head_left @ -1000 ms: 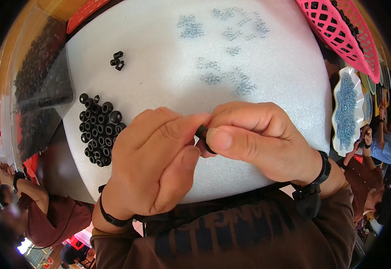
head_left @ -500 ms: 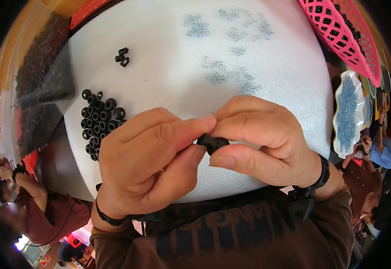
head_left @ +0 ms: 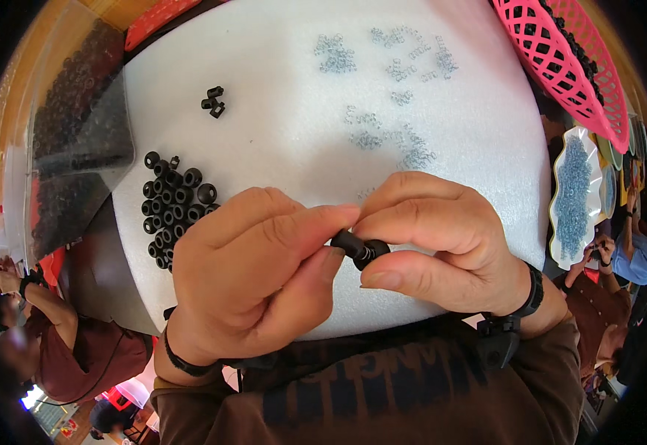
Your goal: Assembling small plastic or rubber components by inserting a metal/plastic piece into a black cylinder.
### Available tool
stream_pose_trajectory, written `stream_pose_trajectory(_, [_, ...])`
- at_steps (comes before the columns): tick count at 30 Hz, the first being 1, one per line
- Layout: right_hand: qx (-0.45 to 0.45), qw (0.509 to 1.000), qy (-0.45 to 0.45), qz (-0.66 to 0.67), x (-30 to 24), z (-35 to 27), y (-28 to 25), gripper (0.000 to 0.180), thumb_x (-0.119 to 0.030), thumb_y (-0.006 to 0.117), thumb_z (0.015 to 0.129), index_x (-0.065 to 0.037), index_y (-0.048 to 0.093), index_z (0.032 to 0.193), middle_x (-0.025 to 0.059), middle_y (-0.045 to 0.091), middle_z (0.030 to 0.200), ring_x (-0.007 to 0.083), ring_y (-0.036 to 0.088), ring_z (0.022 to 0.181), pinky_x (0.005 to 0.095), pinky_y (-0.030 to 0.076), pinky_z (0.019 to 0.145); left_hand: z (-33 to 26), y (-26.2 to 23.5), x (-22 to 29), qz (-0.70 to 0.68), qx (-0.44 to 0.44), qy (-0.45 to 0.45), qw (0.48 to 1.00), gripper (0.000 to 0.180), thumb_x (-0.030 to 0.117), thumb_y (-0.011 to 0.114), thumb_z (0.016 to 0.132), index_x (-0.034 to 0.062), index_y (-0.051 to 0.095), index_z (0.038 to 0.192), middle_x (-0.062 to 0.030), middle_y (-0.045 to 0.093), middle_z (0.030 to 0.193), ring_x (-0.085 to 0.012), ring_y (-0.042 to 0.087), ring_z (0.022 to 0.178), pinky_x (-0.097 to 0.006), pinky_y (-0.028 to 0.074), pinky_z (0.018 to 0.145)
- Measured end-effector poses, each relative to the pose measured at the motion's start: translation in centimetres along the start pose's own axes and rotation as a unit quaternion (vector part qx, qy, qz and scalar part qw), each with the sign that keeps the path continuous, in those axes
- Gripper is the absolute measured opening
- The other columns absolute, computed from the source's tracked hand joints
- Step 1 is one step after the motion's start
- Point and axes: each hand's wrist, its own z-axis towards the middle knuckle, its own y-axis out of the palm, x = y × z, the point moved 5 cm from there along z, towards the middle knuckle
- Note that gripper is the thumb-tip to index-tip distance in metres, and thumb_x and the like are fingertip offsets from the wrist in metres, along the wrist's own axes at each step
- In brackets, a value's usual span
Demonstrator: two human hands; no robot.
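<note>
My left hand [head_left: 257,271] pinches a small black cylindrical plunger [head_left: 347,242], like that of a cord lock. In my right hand [head_left: 438,241], thumb and fingers close on a round black cord lock shell [head_left: 380,249]. A bit of thin metal spring [head_left: 369,254] shows between the two pieces, which meet at an angle above the white foam mat [head_left: 279,104]. Beside my left hand lies a pile of round, hollow black shells [head_left: 166,199]. Farther off sit several small black plungers [head_left: 213,104]. Loose springs [head_left: 335,55] are scattered over the far part of the mat.
A clear plastic bag or bin of dark pieces [head_left: 79,126] stands at the left. Along the right are a pink lattice basket [head_left: 561,67] and a white scalloped dish [head_left: 592,193] full of springs. Other people [head_left: 90,352] work at both sides.
The black pieces have tilted and shifted slightly right between my fingers, and the spring between them has come into view. The whole scene sits a little lower and farther right.
</note>
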Motion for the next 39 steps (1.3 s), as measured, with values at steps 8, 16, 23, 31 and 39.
stream_pose_trajectory(8, [0.001,0.999,-0.002,-0.054,-0.1,0.0,0.0,0.022,-0.015,0.070,0.078,0.001,0.063,0.092,0.0120,0.059,0.084,0.0217,0.056,0.070,0.0287,0.043,0.062,-0.3,0.0,1.0,0.125,0.029,0.106,0.986,0.037,-0.004,0.061,0.059,-0.0046,0.065,0.096,-0.0068,0.052,0.065,-0.0178,0.048,0.053,-0.028,0.037,0.047])
stream_pose_trajectory(16, [0.020,0.990,-0.045,-0.132,-0.2,0.0,0.0,0.023,-0.016,0.070,0.077,0.002,0.063,0.089,0.0116,0.059,0.082,0.0230,0.056,0.069,0.0298,0.043,0.060,-0.6,1.0,1.6,0.236,0.050,0.198,0.950,0.037,-0.004,0.066,0.060,-0.0084,0.064,0.097,-0.0029,0.051,0.065,-0.0130,0.048,0.051,-0.026,0.040,0.047])
stream_pose_trajectory(23, [0.007,0.999,0.030,-0.041,0.1,-0.1,-0.1,0.024,-0.015,0.065,0.082,0.005,0.063,0.095,0.0131,0.061,0.085,0.0222,0.057,0.073,0.0298,0.044,0.064,-0.8,1.3,2.0,0.238,0.043,0.154,0.958,0.047,0.000,0.065,0.058,-0.0081,0.061,0.104,-0.0091,0.053,0.072,-0.0218,0.048,0.055,-0.032,0.042,0.051])
stream_pose_trajectory(31, [0.007,0.992,0.087,0.096,0.9,-0.6,0.6,0.022,-0.014,0.059,0.088,0.006,0.062,0.096,0.0148,0.063,0.089,0.0228,0.058,0.077,0.0310,0.045,0.069,-1.2,2.2,1.6,0.309,0.042,0.166,0.935,0.046,0.012,0.074,0.065,-0.0086,0.059,0.104,-0.0098,0.054,0.075,-0.0221,0.051,0.058,-0.033,0.044,0.052])
stream_pose_trajectory(39, [0.015,0.989,0.087,0.122,1.1,-0.8,0.6,0.019,-0.012,0.057,0.089,0.006,0.063,0.093,0.0140,0.064,0.085,0.0222,0.059,0.076,0.0312,0.045,0.067,-1.6,2.6,1.7,0.339,0.028,0.198,0.919,0.039,0.008,0.072,0.066,-0.0090,0.060,0.099,-0.0101,0.056,0.074,-0.0211,0.051,0.056,-0.032,0.045,0.051])
